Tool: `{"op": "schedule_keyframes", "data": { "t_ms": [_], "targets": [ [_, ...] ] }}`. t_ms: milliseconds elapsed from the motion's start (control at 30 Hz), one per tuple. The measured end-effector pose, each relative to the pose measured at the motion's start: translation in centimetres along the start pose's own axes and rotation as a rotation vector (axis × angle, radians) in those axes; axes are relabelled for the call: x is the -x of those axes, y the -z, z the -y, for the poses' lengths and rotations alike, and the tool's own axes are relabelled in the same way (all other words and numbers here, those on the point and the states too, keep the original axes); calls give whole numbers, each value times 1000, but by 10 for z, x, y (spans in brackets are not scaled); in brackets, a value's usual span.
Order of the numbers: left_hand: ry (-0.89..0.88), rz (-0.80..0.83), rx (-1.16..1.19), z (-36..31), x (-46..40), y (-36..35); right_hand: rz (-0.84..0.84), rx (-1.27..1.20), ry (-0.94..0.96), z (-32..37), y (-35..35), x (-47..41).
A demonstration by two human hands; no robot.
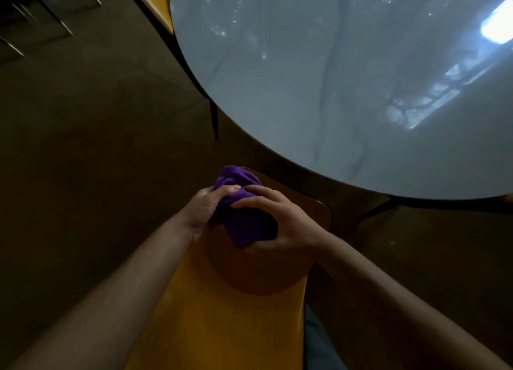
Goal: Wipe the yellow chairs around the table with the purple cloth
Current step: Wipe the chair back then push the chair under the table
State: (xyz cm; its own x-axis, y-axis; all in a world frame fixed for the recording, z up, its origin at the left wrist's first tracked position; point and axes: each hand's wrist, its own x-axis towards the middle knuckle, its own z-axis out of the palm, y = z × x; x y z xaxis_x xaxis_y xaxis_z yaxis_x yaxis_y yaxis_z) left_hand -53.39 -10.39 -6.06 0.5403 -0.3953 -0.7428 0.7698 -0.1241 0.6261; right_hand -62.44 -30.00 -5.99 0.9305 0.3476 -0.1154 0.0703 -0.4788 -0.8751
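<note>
Holding the bunched purple cloth (244,217) in both grips, left hand (204,208) and right hand (280,219), lengthwise along the yellow chair (222,314)

We see a dim, underexposed view. The floor (83,147) lies in deep brown shadow. The glossy round bench (319,78) catches pale reflections, with a harsh white glare patch near its right edge. A dark shadow falls on the yellow chair (236,328) beneath our hands. Wide-angle distortion bends straight lines toward the edges, and the whole frame looks soft and slightly blurred.
</note>
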Motion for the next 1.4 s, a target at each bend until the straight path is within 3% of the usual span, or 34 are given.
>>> {"op": "schedule_keyframes", "data": {
  "t_ms": [100,233,333,400,500,533,600,667,733,867,933,1000,1133,1200,1300,1400],
  "targets": [
    [-51,57,62,12,16,12,-189,-371,-87,27,-30,12],
    [-20,251,1,31,47,26,-420,-381,-296,65,-75,27],
    [-35,274,6,35,70,30,-617,-485,-302,84,-94,41],
    [-60,312,-10,36,86,28,-809,-568,-299,96,-104,55],
    [-111,358,-33,35,112,21,-1088,-670,-439,111,-111,73],
    [-138,373,-37,36,121,20,-1037,-742,-462,114,-112,80],
    [-193,409,-75,36,139,18,-733,-948,-425,121,-113,90],
    [-363,412,-312,40,159,18,-462,-1014,-355,136,-125,102],
    [-599,369,-617,47,174,23,-435,-934,-361,149,-142,112],
    [-863,246,-923,78,207,48,-607,-551,-351,174,-181,144],
    [-881,171,-998,104,224,66,-664,-361,-349,184,-204,171],
    [-856,106,-1115,128,234,84,-738,-320,-349,190,-227,198],
    [-866,43,-1492,170,244,125,-838,-257,-386,197,-278,230],
    [-858,28,-1655,179,246,139,-950,-72,-425,199,-305,229],
    [-927,-3,-1747,183,245,147,-1109,302,-581,188,-337,217],
    [-1062,-14,-1730,179,235,153,-1175,281,-591,176,-345,206]
  ]
}}
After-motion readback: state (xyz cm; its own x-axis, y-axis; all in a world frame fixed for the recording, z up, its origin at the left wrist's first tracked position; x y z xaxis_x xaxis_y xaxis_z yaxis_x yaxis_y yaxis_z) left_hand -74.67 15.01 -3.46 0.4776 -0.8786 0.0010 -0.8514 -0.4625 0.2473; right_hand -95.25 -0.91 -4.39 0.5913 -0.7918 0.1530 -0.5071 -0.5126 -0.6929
